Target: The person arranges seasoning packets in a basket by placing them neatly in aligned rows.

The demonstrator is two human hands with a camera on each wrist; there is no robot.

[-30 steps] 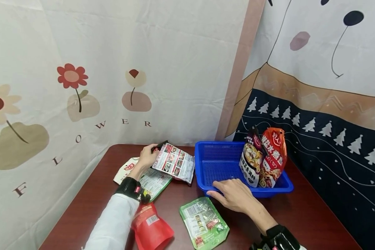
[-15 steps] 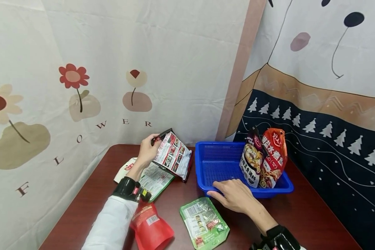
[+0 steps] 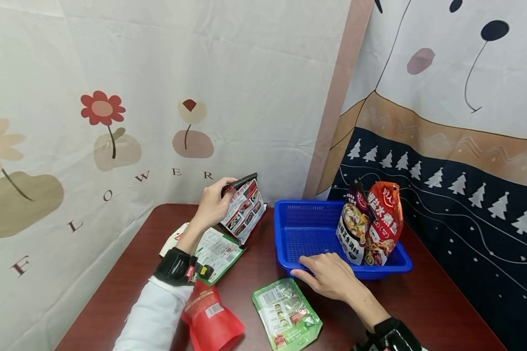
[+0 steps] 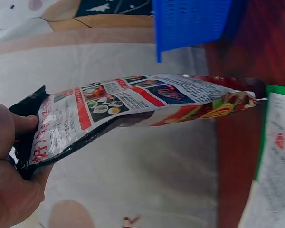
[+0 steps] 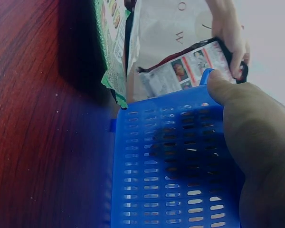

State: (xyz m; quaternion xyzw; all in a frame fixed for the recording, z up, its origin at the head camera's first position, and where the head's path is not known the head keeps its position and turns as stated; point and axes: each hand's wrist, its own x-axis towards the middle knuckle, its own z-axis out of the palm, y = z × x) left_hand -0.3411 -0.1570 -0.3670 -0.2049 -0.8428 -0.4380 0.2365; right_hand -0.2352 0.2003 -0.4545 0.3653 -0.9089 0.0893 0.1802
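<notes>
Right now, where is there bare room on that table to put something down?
Bare table shows right of the right hand, and between the blue basket and green-edged pouch. The basket's left half is bare too. Crowded: its right half, holding a purple-topped pouch and an orange-red pouch, and the table around the left wrist, near the red pouch.

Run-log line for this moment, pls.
left hand: pinches black-topped pouch by top | right hand: grips blue basket near rim | inside basket: purple pouch, orange-red pouch
</notes>
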